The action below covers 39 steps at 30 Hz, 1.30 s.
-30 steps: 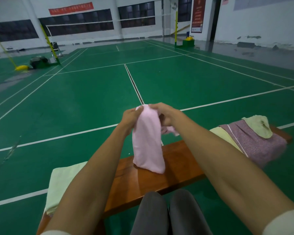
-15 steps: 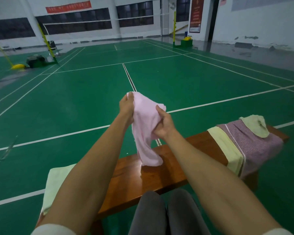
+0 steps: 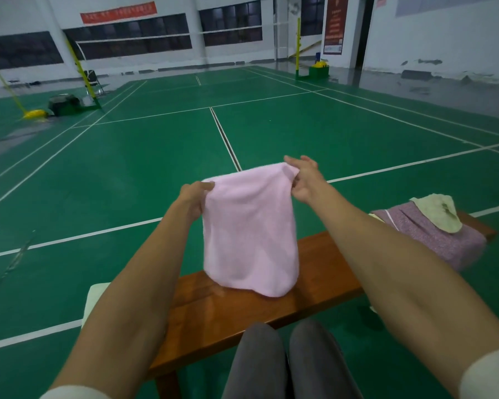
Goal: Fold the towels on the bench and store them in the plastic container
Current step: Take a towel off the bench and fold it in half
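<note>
A pink towel [image 3: 249, 231] hangs spread out above the wooden bench [image 3: 242, 309], its lower edge resting on the seat. My left hand [image 3: 195, 197] pinches its upper left corner, and my right hand [image 3: 303, 177] pinches its upper right corner. A purple towel [image 3: 432, 240] with a pale yellow-green cloth [image 3: 441, 211] on top is draped over the bench's right end. A light green towel [image 3: 95, 298] lies over the left end, mostly hidden by my left arm. No plastic container is in view.
The bench stands on a green badminton court floor [image 3: 127, 182] with white lines. My knees in grey trousers [image 3: 288, 361] are close to the bench's front edge. Net posts and bags stand far off at the back left [image 3: 61, 102] and back right [image 3: 317, 70].
My hands have moved apart and stretched the pink towel out flat; before it hung bunched in a narrow strip. My right hand went from mid-edge to the top right corner.
</note>
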Available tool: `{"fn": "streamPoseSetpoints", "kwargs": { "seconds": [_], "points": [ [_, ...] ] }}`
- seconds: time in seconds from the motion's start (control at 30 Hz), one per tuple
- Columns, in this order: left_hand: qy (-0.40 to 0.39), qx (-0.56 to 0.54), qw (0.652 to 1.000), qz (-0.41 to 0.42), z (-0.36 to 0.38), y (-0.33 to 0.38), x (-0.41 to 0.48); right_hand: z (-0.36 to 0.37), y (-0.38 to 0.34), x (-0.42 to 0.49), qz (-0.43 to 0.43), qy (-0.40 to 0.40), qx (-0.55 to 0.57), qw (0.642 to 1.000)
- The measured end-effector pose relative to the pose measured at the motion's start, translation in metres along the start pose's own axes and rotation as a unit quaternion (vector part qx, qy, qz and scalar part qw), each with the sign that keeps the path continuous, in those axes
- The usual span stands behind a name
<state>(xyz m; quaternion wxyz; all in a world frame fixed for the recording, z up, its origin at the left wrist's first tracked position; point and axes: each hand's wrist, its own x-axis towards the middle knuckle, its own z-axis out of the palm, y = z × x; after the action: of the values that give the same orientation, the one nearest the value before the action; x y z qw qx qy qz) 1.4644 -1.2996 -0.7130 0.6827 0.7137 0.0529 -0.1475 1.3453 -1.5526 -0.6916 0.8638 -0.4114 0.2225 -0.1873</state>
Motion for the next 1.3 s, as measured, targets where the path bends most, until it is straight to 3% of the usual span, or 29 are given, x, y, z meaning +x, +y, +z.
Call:
{"fn": "streamPoseSetpoints", "kwargs": {
  "seconds": [0.13,0.23,0.3,0.5,0.7,0.87,0.97,1.07,1.2,1.3],
  "points": [
    [0.045,0.008,0.997,0.06,-0.004,0.005,0.01,-0.004,-0.01,0.001,0.003,-0.013,-0.116,0.993],
    [0.075,-0.003,0.991,0.109,-0.001,0.012,0.001,-0.009,-0.02,0.008,-0.041,0.074,-0.018,0.996],
    [0.113,-0.009,0.984,0.136,0.003,0.017,-0.003,-0.013,-0.022,0.011,-0.053,0.125,-0.011,0.991],
    [0.126,0.008,0.982,0.144,0.001,0.016,-0.005,-0.022,-0.027,0.014,-0.06,0.14,-0.037,0.988],
    [0.051,0.045,0.989,0.135,-0.007,0.013,-0.004,-0.028,-0.033,0.012,-0.138,0.137,-0.263,0.945],
    [0.019,0.099,0.987,0.127,-0.013,0.013,0.006,-0.027,-0.042,0.011,-0.218,0.09,-0.491,0.839],
    [-0.01,0.16,0.979,0.124,-0.016,0.011,0.006,-0.026,-0.047,0.015,-0.227,0.089,-0.559,0.793],
    [0.01,0.233,0.956,0.177,-0.017,0.009,0.004,-0.034,-0.045,0.018,-0.217,0.123,-0.613,0.75],
    [0.052,0.311,0.923,0.219,-0.019,0.008,0.0,-0.045,-0.034,0.006,-0.187,0.108,-0.747,0.629],
    [0.069,0.318,0.918,0.229,-0.015,0.007,0.002,-0.046,-0.023,0.001,-0.184,0.106,-0.792,0.573]
  ]
}}
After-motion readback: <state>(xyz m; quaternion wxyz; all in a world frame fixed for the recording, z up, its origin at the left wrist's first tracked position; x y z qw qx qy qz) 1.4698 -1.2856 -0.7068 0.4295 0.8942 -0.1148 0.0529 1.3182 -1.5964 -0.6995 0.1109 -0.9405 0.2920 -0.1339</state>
